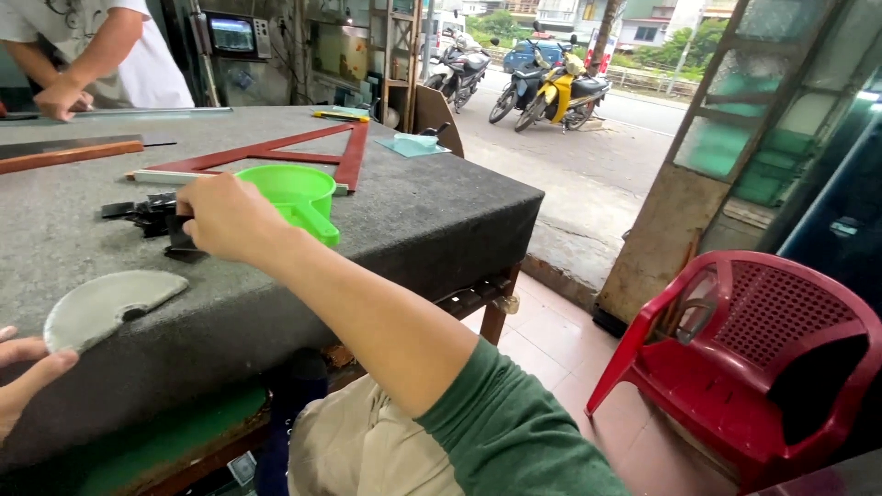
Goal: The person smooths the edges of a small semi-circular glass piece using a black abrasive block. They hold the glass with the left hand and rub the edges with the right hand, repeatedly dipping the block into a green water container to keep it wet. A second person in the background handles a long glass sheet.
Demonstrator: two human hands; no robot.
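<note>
— Grey felt covers the whole worktable (386, 207), soft enough that glass and tools can lie flat on it without scratching. Where is the right hand?

— The right hand (225, 219) reaches across the table with its fingers curled down over a small cluster of black metal pieces (152, 213). It touches them, but the back of the hand hides the fingertips, so I cannot tell whether it pinches one or only rests on them.

— And the green thing beside it?

— A green plastic scoop-cup (299, 195) stands upright just behind the hand, handle pointing toward the person, close enough to serve as a handy container for small parts. Nothing holds it.

— The left hand?

— The left hand (23, 386) shows only at the frame's lower left edge, fingers loosely bent and holding nothing, near the rounded edge of a half-round piece of glass (106, 305) lying flat on the felt.

— What else lies about?

— A red triangular square (276, 154) lies flat beyond the cup. Another person's hand (60, 96) presses on the far edge. A red plastic chair (763, 358) stands on the floor to the right, well apart from the table.
</note>
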